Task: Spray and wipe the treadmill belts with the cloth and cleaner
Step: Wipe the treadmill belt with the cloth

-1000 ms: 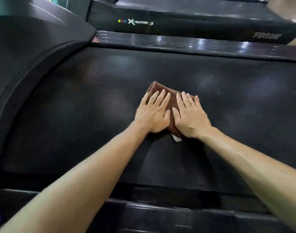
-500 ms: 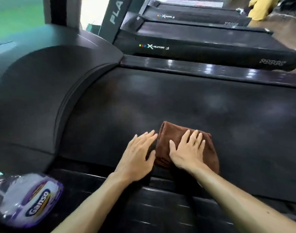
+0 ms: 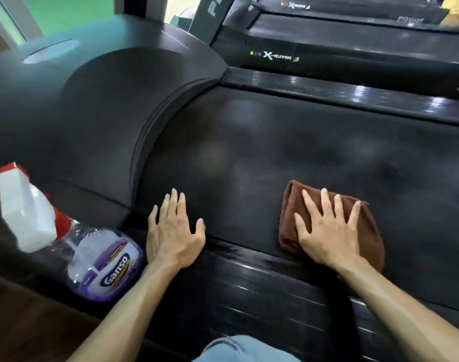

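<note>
Along the near edge of the treadmill belt (image 3: 288,152), a folded brown cloth (image 3: 327,223) is pressed flat by the right hand (image 3: 327,231), its fingers spread straight. At the belt's near left corner, beside the motor cover (image 3: 105,113), the left hand (image 3: 174,231) is laid flat, nothing held. On the near side rail (image 3: 249,283), the Ganso spray bottle (image 3: 87,252) is lying tipped over, just beside the left wrist.

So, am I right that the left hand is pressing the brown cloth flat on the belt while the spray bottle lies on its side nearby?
Not quite: the head view shows the right hand pressing the brown cloth flat on the belt. The left hand rests bare on the belt's edge. The spray bottle does lie on its side nearby.
</note>
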